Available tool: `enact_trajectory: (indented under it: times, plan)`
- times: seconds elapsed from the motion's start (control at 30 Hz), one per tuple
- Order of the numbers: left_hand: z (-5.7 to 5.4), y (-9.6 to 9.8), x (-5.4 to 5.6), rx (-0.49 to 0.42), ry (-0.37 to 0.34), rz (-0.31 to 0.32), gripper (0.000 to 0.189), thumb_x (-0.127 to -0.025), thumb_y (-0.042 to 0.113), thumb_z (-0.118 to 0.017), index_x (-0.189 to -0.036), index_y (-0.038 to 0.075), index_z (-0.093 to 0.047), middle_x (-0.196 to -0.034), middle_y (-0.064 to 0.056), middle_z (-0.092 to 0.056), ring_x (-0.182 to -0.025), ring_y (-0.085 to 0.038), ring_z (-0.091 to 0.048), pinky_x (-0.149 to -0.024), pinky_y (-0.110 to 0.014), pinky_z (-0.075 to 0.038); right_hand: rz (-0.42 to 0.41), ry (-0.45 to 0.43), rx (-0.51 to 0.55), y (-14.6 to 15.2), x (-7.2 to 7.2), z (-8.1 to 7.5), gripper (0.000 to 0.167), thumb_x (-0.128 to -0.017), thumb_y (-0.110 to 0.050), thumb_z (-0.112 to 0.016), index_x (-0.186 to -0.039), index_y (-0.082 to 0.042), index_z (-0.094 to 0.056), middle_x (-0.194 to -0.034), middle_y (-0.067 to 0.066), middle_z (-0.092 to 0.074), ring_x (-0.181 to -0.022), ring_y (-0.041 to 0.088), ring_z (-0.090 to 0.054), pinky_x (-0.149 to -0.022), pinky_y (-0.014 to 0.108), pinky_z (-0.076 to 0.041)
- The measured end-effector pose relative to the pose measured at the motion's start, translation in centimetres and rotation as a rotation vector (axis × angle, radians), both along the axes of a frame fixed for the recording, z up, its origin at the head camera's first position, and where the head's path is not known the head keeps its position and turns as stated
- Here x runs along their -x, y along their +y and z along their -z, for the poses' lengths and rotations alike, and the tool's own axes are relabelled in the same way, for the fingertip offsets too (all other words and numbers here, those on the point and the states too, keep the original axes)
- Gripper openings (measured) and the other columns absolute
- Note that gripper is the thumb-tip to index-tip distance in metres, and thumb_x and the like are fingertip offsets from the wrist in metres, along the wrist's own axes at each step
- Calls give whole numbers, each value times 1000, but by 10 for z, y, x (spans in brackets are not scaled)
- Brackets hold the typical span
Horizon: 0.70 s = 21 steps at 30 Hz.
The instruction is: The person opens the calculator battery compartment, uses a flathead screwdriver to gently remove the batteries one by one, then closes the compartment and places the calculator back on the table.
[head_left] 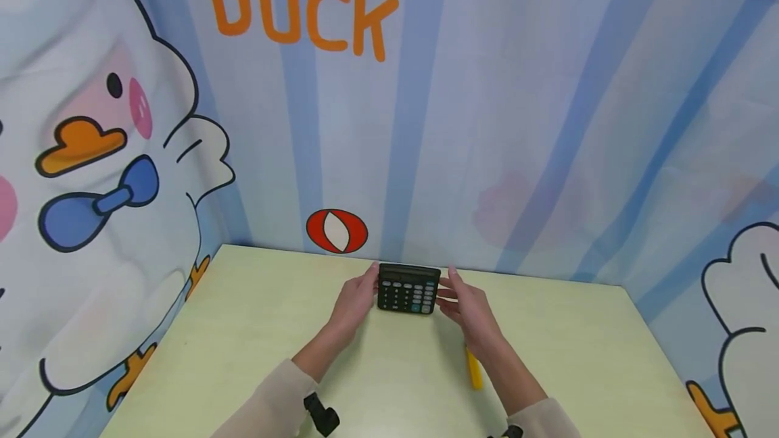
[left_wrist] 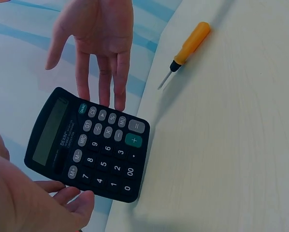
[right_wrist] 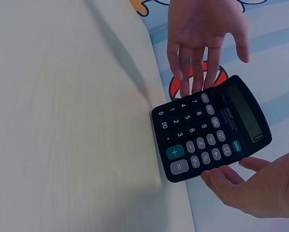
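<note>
A black desk calculator stands tilted up at the back of the table, its keys facing me. At its left side is my left hand, with the fingertips by the casing. My right hand is at the opposite side, its extended fingers reaching the edge. In the right wrist view the fingers of the left hand look straight, and the right hand has its fingertips against the calculator's edge. A screwdriver with an orange-yellow handle lies on the table, partly behind my right wrist in the head view.
The pale table ends at a fabric backdrop with blue stripes, cartoon ducks and the word DUCK. The calculator is close to that backdrop. Black straps with small devices sit by the sleeves.
</note>
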<state>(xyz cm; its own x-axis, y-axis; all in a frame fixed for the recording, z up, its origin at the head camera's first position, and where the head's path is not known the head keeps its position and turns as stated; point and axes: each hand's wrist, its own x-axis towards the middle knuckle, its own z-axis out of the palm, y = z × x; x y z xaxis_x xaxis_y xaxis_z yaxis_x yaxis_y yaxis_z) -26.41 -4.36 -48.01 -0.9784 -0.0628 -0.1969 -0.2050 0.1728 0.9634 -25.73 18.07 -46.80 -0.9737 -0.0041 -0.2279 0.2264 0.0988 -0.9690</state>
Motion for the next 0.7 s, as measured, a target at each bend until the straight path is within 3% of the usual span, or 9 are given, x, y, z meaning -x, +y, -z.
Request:
enact_trajectory:
  times: [0.43,0.7]
  plan:
    - [2,-4,-3,-50,45,-12,73,-110,55,-44,-146,-8,-57,-142,-21,-63,-134,-38,-59,-112,-50,-49,-7,25,-6,1,-3,5,81,-107,-65,-47,-149,5,-56,-146,25,-59,-138,40,-56,-117,47,-43]
    - [2,-3,-4,-74,67,-33,66,-110,49,-48,-138,-9,-64,-138,-22,-66,-132,-39,-61,-109,-49,-52,22,52,-6,1,-9,3,75,-110,-56,-48,-145,10,-57,-142,28,-61,-135,42,-59,-116,49,-45]
